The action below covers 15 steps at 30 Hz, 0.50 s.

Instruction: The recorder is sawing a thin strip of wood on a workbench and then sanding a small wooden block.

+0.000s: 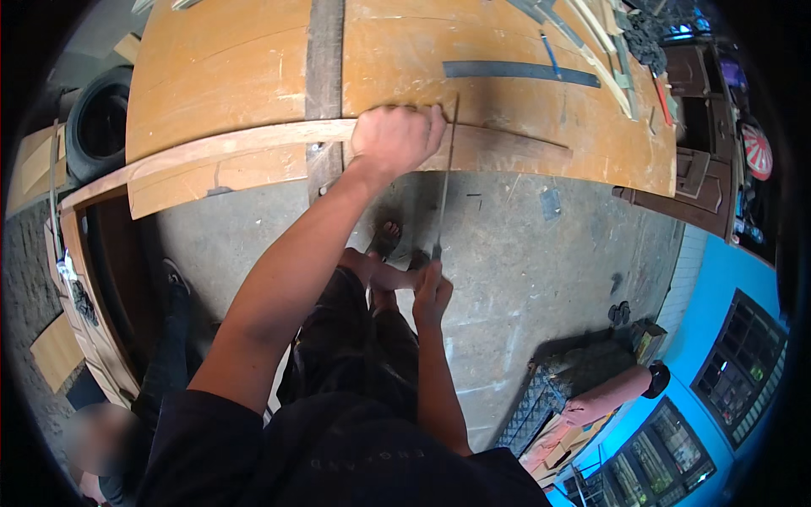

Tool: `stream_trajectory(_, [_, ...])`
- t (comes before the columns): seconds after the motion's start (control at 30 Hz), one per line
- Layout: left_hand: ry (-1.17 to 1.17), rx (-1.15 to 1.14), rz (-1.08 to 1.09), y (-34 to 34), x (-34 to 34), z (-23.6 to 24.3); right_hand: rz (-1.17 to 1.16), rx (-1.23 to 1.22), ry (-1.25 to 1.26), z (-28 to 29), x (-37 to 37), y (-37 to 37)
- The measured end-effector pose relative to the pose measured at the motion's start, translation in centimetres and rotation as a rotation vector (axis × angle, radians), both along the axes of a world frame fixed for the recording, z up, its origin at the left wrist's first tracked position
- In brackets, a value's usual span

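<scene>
A long, narrow wooden strip [245, 139] lies along the near edge of the wooden tabletop [220, 72], its left end reaching past the table. My left hand [397, 135] is closed over the strip and presses it down. Just right of that hand, a handsaw [446, 182] is seen edge-on, its thin blade crossing the strip. My right hand [432, 291] is closed round the saw's handle, below the table edge and close to my body. The fingers hide most of the handle. Whether the teeth have cut into the wood cannot be made out.
A flat dark strip [519, 73] and a blue pencil-like tool [551, 56] lie farther back. Thin wood strips [601, 72] and a red-handled tool [661, 100] are at the far right. A tyre [101, 122] stands left. Another person [101, 444] is at lower left.
</scene>
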<state>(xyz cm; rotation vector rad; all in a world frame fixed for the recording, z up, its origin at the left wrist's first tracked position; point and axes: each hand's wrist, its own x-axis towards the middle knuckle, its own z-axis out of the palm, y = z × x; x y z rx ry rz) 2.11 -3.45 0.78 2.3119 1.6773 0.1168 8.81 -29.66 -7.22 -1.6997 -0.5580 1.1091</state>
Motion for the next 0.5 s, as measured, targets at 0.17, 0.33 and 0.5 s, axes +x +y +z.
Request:
stream_trajectory(0.17, [-0.074, 0.106, -0.024, -0.2, 0.3, -1.1, 0.081, 0.081, -0.125, 3.1, 2.3, 14.7])
stream_trajectory(0.33, [-0.032, 0.022, 0.065, 0.4, 0.4, -0.5, 0.027, 0.048, -0.112, -0.7, 0.1, 4.8])
stream_trajectory(0.5, [-0.068, 0.097, 0.015, -0.1, -0.1, -0.6, 0.025, 0.042, -0.052, -0.7, 0.2, -1.0])
